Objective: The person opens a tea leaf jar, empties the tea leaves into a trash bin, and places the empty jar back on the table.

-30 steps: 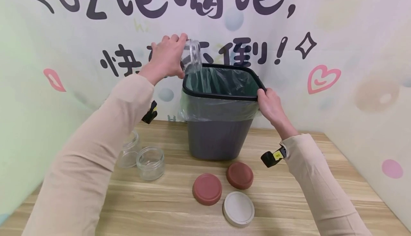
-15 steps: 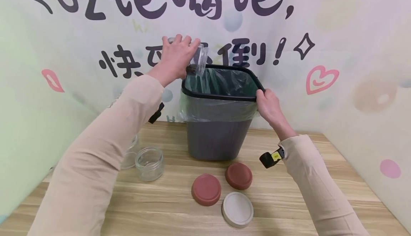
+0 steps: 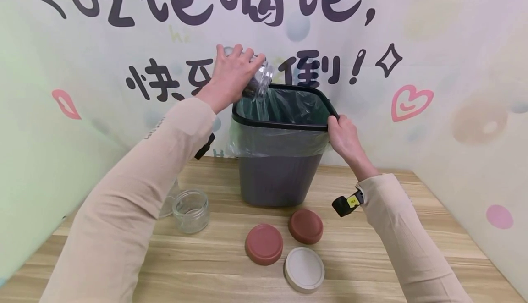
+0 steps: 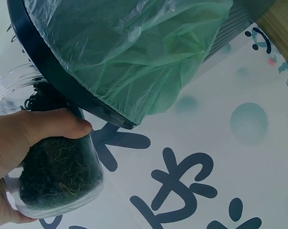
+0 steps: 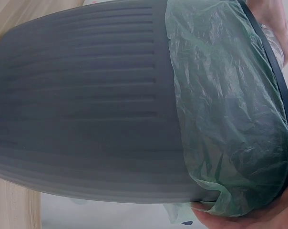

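Note:
My left hand (image 3: 231,76) grips a clear glass jar (image 3: 264,79) tilted on its side, its mouth over the left rim of a grey trash bin (image 3: 276,181). In the left wrist view dark, stringy dried leaves (image 4: 58,174) like loose tea fill much of the jar, and my thumb lies across the glass. A thin green plastic bag (image 3: 280,142) lines the bin and is folded down outside its black rim. At the right corner, my right hand (image 3: 345,140) holds that rim, fingers around the edge and over the bag. The bin stands tilted on the wooden table.
Two red lids (image 3: 264,244) and one white lid (image 3: 305,270) lie in front of the bin. To the left stands an open glass jar (image 3: 191,211); another glass jar (image 3: 168,206) is partly behind the left sleeve. A printed wall cloth (image 3: 445,156) hangs behind the table.
My left hand has moved right and slightly down, bringing the jar further over the bin and tipping its mouth lower. The right hand keeps its hold on the rim.

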The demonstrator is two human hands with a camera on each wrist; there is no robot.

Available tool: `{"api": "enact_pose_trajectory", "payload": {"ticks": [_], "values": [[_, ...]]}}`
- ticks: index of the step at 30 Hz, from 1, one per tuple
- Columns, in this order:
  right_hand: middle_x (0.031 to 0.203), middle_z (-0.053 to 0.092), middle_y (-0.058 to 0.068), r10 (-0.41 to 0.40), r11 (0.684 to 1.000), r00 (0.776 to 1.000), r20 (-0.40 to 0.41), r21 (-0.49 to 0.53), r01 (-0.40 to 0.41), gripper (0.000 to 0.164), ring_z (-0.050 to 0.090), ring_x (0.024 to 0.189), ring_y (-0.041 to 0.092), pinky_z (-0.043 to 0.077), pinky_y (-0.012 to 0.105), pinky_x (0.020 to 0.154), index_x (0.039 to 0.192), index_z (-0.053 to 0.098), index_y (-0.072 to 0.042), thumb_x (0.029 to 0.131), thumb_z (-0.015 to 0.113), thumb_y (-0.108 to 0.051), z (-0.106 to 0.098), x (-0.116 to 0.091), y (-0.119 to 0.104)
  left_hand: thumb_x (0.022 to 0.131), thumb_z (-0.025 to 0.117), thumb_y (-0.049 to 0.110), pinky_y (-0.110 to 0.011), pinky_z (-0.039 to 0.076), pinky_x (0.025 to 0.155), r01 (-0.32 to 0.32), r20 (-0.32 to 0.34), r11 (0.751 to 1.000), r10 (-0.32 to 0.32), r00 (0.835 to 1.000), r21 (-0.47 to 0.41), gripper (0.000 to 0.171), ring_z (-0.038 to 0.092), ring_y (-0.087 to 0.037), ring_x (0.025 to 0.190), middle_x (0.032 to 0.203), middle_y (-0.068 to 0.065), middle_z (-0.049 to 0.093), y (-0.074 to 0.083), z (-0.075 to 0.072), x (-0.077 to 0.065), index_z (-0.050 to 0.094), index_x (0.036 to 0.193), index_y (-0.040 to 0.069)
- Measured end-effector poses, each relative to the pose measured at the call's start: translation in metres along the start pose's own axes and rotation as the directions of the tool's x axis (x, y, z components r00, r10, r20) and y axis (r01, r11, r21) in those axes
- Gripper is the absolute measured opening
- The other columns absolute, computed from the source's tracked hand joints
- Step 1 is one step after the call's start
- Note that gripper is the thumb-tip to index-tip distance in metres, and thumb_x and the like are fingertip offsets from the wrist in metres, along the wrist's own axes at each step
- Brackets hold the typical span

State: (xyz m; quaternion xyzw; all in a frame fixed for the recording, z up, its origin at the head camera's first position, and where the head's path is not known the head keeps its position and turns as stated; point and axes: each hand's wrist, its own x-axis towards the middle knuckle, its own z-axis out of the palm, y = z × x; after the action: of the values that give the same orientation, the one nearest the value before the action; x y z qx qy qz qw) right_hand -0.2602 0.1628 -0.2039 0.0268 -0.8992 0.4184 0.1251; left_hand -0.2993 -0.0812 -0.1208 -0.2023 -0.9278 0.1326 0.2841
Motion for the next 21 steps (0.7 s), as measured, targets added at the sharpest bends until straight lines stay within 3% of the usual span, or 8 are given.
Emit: {"api": "enact_pose_trajectory", "payload": {"ticks": [12,21], "values": [[0.114,0.043,0.026,0.000,1.000,1.000,0.002,-0.001,0.000,0.054,0.041,0.099,0.036,0.036,0.042,0.083,0.122,0.035,0.013,0.093,0.018,-0.029,-0.0002,-0.0010,-0.0015,0.071,0.068,0.006,-0.061,0.026,0.093,-0.062,-0.036,0.989,0.067,0.997,0.133,0.069,0.034,-0.036,0.116,0.123,-0.016,0.041,0.0044,0.0028,0.0006,0.031,0.129,0.013],[0.112,0.042,0.026,0.002,1.000,1.000,0.005,0.004,-0.002,0.054,0.041,0.098,0.036,0.036,0.040,0.079,0.123,0.034,0.013,0.093,0.017,-0.030,-0.0005,0.0001,-0.0002,0.071,0.069,0.008,-0.060,0.026,0.093,-0.088,-0.072,0.976,0.104,0.992,0.198,0.067,0.034,-0.035,0.116,0.122,-0.017,0.040,0.0072,0.0026,0.0031,0.032,0.127,0.013]]}}
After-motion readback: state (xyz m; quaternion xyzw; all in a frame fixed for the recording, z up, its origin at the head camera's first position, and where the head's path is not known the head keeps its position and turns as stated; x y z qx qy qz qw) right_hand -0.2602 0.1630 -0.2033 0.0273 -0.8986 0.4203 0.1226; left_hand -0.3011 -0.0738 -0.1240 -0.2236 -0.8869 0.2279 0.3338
